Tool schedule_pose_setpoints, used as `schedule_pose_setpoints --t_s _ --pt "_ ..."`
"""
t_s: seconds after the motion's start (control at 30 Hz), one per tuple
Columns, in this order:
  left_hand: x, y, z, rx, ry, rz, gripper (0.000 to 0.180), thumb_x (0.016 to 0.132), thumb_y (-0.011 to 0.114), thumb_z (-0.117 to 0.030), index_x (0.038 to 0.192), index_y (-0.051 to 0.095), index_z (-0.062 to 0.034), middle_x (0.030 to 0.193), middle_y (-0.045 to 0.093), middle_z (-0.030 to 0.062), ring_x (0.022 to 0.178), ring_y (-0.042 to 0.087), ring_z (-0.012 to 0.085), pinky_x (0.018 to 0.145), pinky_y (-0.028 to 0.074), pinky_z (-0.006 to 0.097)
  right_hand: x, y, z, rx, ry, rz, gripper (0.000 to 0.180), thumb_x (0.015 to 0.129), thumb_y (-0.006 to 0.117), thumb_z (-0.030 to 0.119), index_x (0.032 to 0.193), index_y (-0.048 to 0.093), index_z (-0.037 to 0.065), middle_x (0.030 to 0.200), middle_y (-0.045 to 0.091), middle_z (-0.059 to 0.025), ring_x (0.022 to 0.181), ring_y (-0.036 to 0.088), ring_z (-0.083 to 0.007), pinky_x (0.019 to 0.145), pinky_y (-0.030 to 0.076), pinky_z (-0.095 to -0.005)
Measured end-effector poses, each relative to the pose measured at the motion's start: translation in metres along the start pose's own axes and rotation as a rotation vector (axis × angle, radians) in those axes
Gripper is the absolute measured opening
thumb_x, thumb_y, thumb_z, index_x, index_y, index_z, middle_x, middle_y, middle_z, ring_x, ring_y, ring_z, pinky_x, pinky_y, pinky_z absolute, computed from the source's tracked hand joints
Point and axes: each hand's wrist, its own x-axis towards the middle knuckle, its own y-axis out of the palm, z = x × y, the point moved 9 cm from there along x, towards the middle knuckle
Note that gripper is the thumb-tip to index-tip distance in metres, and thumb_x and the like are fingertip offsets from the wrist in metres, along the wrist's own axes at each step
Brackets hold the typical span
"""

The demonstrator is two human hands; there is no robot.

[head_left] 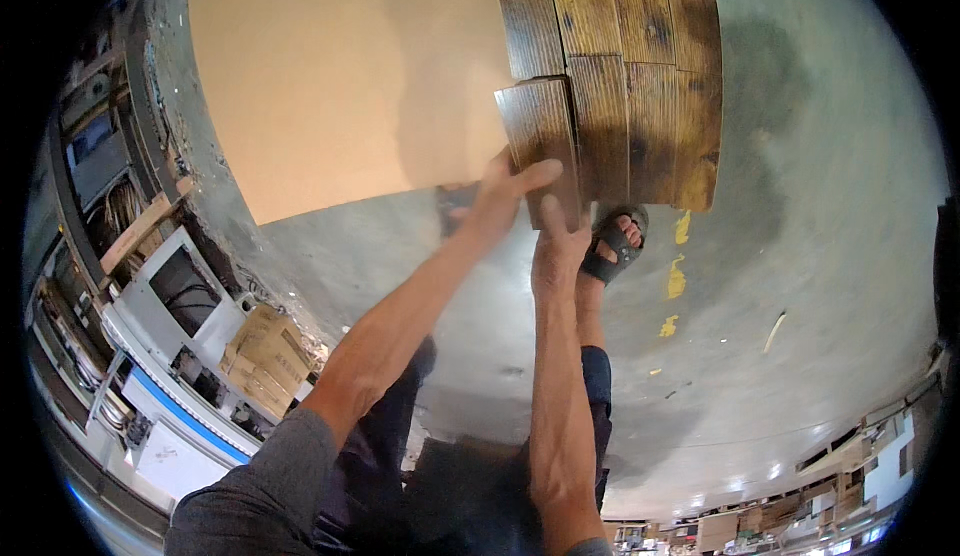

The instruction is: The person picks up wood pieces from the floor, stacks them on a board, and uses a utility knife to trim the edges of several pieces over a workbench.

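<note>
A dark brown wooden plank (pixel 543 121) is held in both hands, its far end against the end of a laid plank (pixel 527 26). My left hand (pixel 505 194) grips its left side, thumb across the top. At the near end, my right hand (pixel 562 236) closes round it with the thumb on top. The fingers underneath are hidden. To its right lie several textured brown planks (pixel 600 106) in rows, with narrow dark seams between them. A plain tan board (pixel 330 76) spreads out to the left.
Yellow paint marks (pixel 676 278) and a thin pale strip (pixel 775 331) are on the grey concrete floor (pixel 800 206). My sandalled right foot (pixel 615 241) stands by the planks' near edge. A cardboard box (pixel 265 356) and a white machine frame (pixel 175 291) are at the left.
</note>
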Motion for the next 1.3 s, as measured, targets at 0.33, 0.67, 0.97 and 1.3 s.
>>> schedule_pose_setpoints --t_s 0.33,0.67,0.97,1.3 --pt "-0.005 0.011 -0.021 0.096 0.077 -0.187 0.066 0.085 0.076 -0.029 0.138 0.046 -0.0046 0.133 0.054 0.0111 0.125 0.051 0.0242 0.105 0.042 0.043 -0.01 0.003 0.016 -0.102 0.025 -0.072 0.078 0.084 0.078 0.02 0.146 0.037 -0.005 0.137 0.052 -0.0121 0.122 0.051 -0.0229 0.099 0.042 -0.0338" --pt "-0.011 0.01 -0.019 0.44 0.16 -0.531 0.07 0.071 0.087 -0.017 0.125 0.05 0.0073 0.113 0.065 0.017 0.098 0.065 0.0281 0.087 0.053 0.04 -0.063 -0.037 0.038 -0.613 0.018 -0.239 0.086 0.088 0.076 0.021 0.154 0.027 -0.002 0.154 0.034 -0.0219 0.138 0.04 -0.0305 0.109 0.04 -0.0378" --pt "-0.021 -0.024 -0.016 0.449 0.094 -0.69 0.058 0.07 0.083 -0.017 0.114 0.055 0.0069 0.106 0.065 0.0181 0.097 0.064 0.0271 0.085 0.052 0.038 -0.067 -0.066 0.042 -0.564 0.01 -0.32 0.077 0.089 0.075 0.02 0.15 0.035 -0.006 0.153 0.034 -0.0215 0.128 0.046 -0.0287 0.108 0.039 -0.0378" --pt "-0.018 0.003 -0.031 0.733 0.314 -0.754 0.078 0.068 0.087 -0.026 0.125 0.045 0.006 0.114 0.062 0.0207 0.107 0.06 0.0336 0.095 0.048 0.044 -0.067 -0.024 0.061 -0.806 -0.05 -0.219 0.073 0.089 0.074 0.021 0.147 0.039 -0.006 0.141 0.044 -0.0216 0.121 0.05 -0.0295 0.102 0.043 -0.0385"
